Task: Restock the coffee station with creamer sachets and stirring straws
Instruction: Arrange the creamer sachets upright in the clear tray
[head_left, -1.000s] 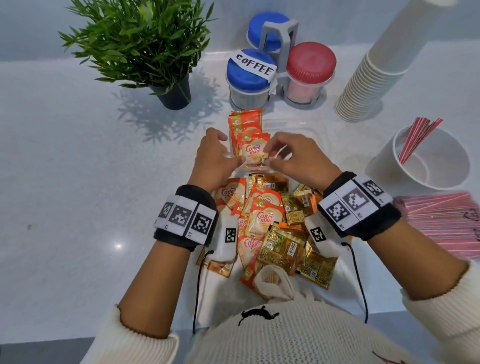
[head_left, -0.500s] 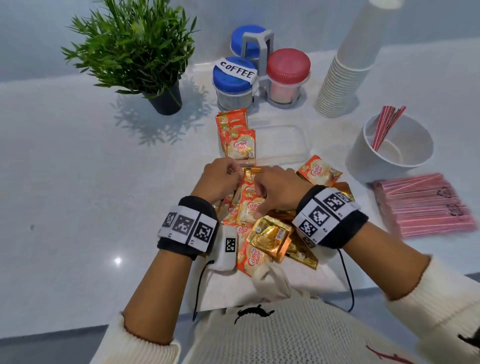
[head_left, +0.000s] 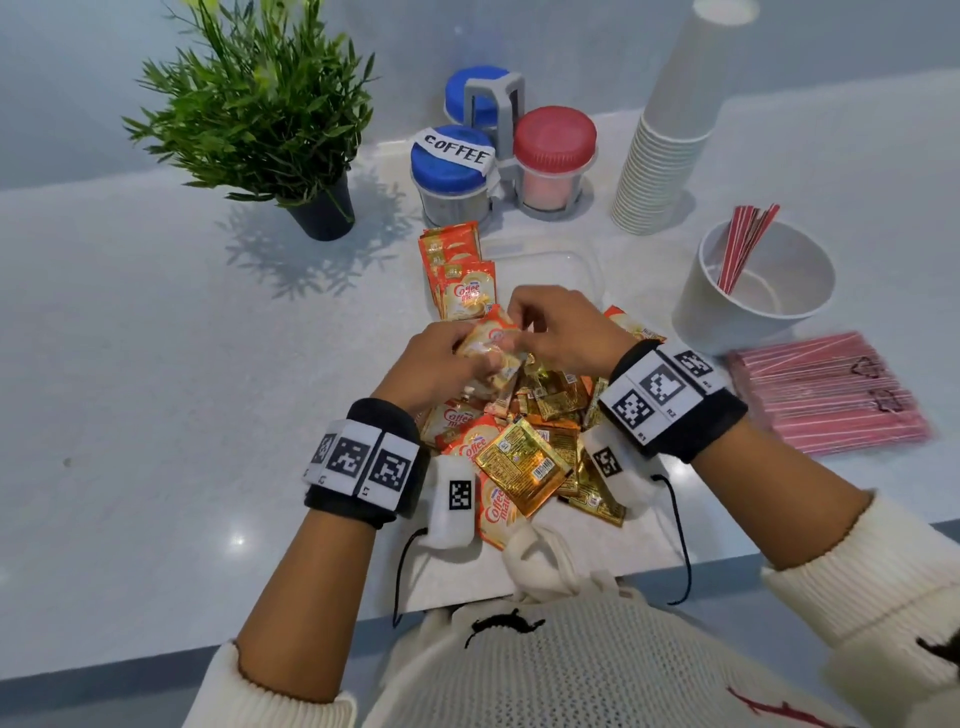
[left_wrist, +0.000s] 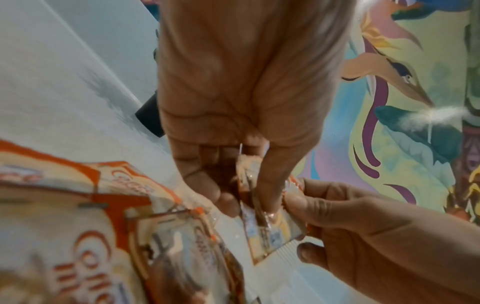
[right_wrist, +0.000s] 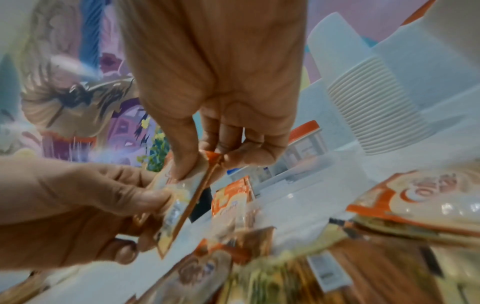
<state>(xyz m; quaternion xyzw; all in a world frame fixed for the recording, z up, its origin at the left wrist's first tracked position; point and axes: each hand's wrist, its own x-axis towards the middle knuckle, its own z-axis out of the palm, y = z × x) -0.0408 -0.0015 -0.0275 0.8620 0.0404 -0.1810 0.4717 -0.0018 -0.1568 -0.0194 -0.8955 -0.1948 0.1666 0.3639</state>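
Both hands hold one or two orange creamer sachets (head_left: 491, 345) just above the loose pile of sachets (head_left: 524, 457). My left hand (head_left: 441, 364) grips the sachets' left side, and my right hand (head_left: 561, 332) pinches their right edge. The left wrist view shows thumb and fingers on the held sachets (left_wrist: 270, 226). In the right wrist view they (right_wrist: 179, 203) appear edge-on. A clear plastic tray (head_left: 582, 270) behind the hands holds upright sachets (head_left: 460, 275) at its left end. Red stirring straws (head_left: 743, 244) stand in a white cup (head_left: 753, 291); a pack of straws (head_left: 826, 395) lies at the right.
A potted plant (head_left: 270, 119) stands at the back left. Three lidded jars in a grey rack (head_left: 498, 150) sit behind the tray, one labelled COFFEE. A tall stack of paper cups (head_left: 670, 135) rises at the back right. The counter's front edge (head_left: 156, 654) runs near my body.
Both hands dipped from the tray into the pile and have now come up holding sachets between them. The head view shifted slightly.
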